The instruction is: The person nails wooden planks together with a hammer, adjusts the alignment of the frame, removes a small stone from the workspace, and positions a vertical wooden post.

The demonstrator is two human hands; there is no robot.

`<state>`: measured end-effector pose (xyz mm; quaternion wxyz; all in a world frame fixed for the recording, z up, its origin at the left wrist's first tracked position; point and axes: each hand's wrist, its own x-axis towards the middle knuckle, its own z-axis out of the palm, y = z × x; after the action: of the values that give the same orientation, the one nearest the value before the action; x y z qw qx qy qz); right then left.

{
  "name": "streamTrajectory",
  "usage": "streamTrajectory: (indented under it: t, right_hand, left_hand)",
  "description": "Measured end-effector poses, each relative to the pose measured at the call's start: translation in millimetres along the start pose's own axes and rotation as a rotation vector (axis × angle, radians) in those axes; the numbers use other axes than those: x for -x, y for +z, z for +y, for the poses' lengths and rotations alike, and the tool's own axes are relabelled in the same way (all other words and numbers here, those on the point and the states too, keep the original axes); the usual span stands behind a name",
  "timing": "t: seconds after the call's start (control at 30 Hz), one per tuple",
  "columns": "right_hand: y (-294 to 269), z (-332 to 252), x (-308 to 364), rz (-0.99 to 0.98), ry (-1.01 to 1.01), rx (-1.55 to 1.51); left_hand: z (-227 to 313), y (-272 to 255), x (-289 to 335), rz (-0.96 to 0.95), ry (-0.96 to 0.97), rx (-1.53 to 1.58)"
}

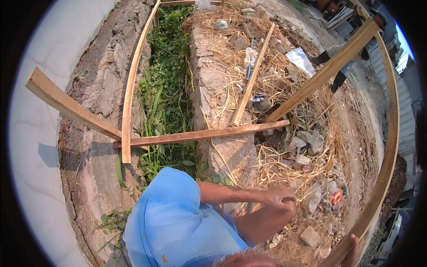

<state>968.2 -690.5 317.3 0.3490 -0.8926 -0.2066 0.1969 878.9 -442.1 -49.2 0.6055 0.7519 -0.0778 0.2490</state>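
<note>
At the lower right my right hand [353, 252] is closed round a long wooden beam [392, 133], which bows up along the right side. My left hand is not in view. Close to me, a person in a blue shirt [178, 213] leans over; one bare arm reaches right, and that person's hand [280, 196] has curled fingers against a bent limb. What it holds, if anything, is hidden. Beyond, a horizontal wooden batten [200, 135] spans a weedy trench and meets a long slat [133, 80], a board [73, 104] and a thin strip [253, 73].
A thick timber [320, 71] slants to the upper right, where a second person's dark boot [338, 82] shows. Green weeds [167, 75] fill the trench between a rough ledge and a concrete edge [209, 84]. Straw, stones and an orange object [336, 197] litter the right. A pale wall [35, 178] rises left.
</note>
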Motion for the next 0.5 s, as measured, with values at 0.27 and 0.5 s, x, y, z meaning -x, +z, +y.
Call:
streamTrajectory:
  t: [0.27, 0.5]
  right_hand:
    - [-49.8, -14.2, -56.8, 0.223, -0.26, -0.183]
    - [-88.6, -61.4, -82.2, 0.063, -0.344, 0.047]
  left_hand:
    - [130.5, 96.0, -58.6, -0.19, 0.192, 0.146]
    - [238.2, 158.7, -60.8, -0.63, 0.096, 0.65]
